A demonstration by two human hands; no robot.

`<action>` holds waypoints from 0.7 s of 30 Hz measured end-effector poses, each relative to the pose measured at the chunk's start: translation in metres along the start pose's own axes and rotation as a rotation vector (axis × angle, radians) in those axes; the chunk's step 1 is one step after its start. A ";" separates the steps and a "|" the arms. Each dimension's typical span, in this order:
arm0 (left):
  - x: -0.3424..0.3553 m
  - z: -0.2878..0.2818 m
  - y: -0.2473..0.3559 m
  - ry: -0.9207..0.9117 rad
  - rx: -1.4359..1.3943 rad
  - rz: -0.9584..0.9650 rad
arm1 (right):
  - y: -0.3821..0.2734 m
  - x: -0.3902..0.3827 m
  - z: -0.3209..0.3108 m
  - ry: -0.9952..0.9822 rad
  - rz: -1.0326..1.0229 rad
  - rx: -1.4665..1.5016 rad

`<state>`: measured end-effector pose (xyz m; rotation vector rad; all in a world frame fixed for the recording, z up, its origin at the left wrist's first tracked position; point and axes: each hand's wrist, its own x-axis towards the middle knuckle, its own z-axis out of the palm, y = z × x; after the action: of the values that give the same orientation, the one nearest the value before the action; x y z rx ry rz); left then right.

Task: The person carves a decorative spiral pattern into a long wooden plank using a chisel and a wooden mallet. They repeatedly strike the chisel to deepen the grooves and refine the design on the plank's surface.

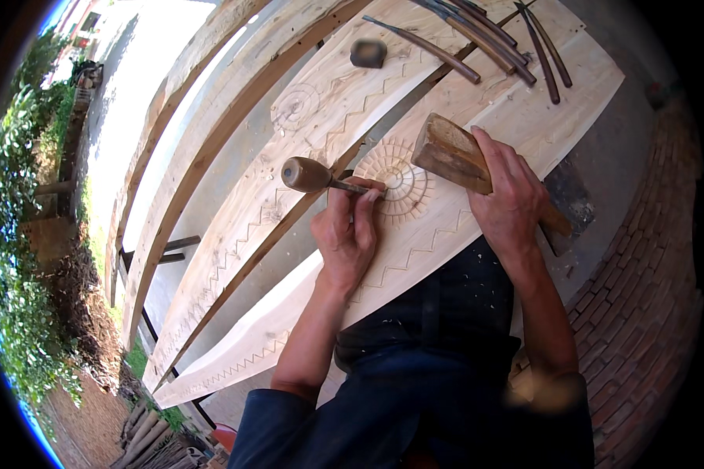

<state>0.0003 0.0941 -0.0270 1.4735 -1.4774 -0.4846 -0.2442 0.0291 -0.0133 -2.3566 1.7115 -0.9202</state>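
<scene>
My left hand is closed round a carving chisel, whose rounded wooden handle points left. The chisel's blade end lies at a round carved rosette on a pale wooden board; its tip is partly hidden by my fingers. My right hand grips a worn wooden mallet just right of the rosette, its blocky head held above the board. The mallet and the chisel handle are apart. Zigzag lines are cut along the board's near edge.
Several wooden-handled chisels lie at the far end of the boards. A small dark block rests on the neighbouring carved board. Curved timber beams stand to the left. Brick paving runs along the right.
</scene>
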 end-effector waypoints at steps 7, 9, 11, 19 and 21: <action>0.005 -0.001 0.006 -0.025 0.026 -0.003 | 0.000 0.000 0.000 0.008 0.001 0.003; 0.007 -0.001 0.007 -0.038 0.077 -0.010 | 0.000 0.000 -0.002 0.005 0.006 0.006; 0.007 -0.002 0.008 -0.050 0.131 0.021 | -0.001 0.003 -0.002 0.029 -0.006 0.028; 0.011 0.001 0.011 -0.064 0.186 0.067 | -0.030 0.057 -0.039 0.335 -0.136 0.341; 0.010 -0.002 0.016 -0.059 0.199 0.072 | -0.051 0.068 -0.063 0.329 0.028 0.561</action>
<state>-0.0049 0.0887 -0.0100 1.5648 -1.6583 -0.3476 -0.2207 0.0042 0.0865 -1.8834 1.3240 -1.6028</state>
